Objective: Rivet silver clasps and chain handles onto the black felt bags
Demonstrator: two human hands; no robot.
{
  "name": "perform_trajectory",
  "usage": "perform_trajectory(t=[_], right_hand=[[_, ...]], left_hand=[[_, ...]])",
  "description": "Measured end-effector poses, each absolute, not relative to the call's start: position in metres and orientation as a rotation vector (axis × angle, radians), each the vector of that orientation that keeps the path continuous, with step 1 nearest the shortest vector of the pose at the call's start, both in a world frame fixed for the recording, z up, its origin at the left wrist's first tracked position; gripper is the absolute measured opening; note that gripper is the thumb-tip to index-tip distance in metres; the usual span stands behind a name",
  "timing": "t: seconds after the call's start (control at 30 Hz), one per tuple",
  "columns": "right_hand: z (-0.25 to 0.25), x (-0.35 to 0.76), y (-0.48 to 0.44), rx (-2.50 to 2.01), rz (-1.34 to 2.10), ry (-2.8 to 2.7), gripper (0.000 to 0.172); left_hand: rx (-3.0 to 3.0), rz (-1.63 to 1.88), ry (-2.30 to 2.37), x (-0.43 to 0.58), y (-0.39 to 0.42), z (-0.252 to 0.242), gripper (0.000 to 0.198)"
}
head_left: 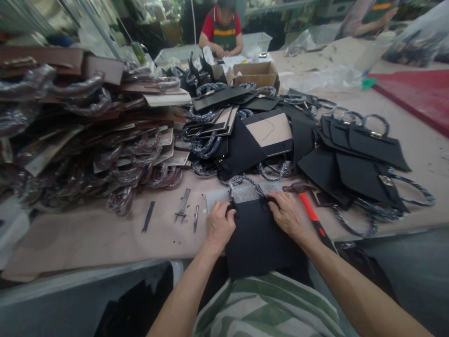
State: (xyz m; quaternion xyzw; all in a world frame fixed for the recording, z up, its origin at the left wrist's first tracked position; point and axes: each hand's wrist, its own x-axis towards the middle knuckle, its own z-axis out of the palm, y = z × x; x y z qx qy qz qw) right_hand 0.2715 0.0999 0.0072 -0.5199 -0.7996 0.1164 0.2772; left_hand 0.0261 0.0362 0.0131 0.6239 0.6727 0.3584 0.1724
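Note:
A black handbag panel (263, 238) lies in front of me, its near end reaching past the table edge toward my lap. At its far edge a plastic-wrapped looped handle (242, 179) rests over a grey slab (213, 196). My left hand (220, 224) grips the panel's upper left corner, by one end of the handle. Closed on the upper right corner is my right hand (286, 213), near the other handle end. The undersides of both grips are hidden. Just right of my right hand lies a hammer (309, 208) with a red and black grip.
Brown handbag pieces (105, 112) are heaped on the left, black ones (245, 145) ahead and right. A dark flat strip (148, 216), a metal divider-like tool (182, 206) and a thin metal punch (196, 218) lie at left. Beyond stand a cardboard box (256, 75) and a seated person (224, 32).

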Motion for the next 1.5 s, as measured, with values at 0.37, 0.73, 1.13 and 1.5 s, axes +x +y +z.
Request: perform_trajectory(t=[0.37, 0.73, 1.13, 1.5], right_hand=[[-0.005, 0.274, 0.113, -1.321, 0.118, -2.25, 0.033], [0.004, 0.268, 0.105, -1.393, 0.109, -2.235, 0.025], [-0.002, 0.269, 0.108, -1.364, 0.126, -2.213, 0.025], [0.013, 0.265, 0.099, -1.456, 0.244, -2.192, 0.021]], left_hand=[[1.706, 0.898, 2.429, -0.039, 0.014, 0.023, 0.015], [1.376, -0.104, 2.474, -0.127, 0.067, 0.03, 0.025], [1.017, -0.05, 2.733, -0.203, 0.033, 0.036, 0.024], [0.805, 0.741, 2.4, -0.176, 0.035, 0.047, 0.011]])
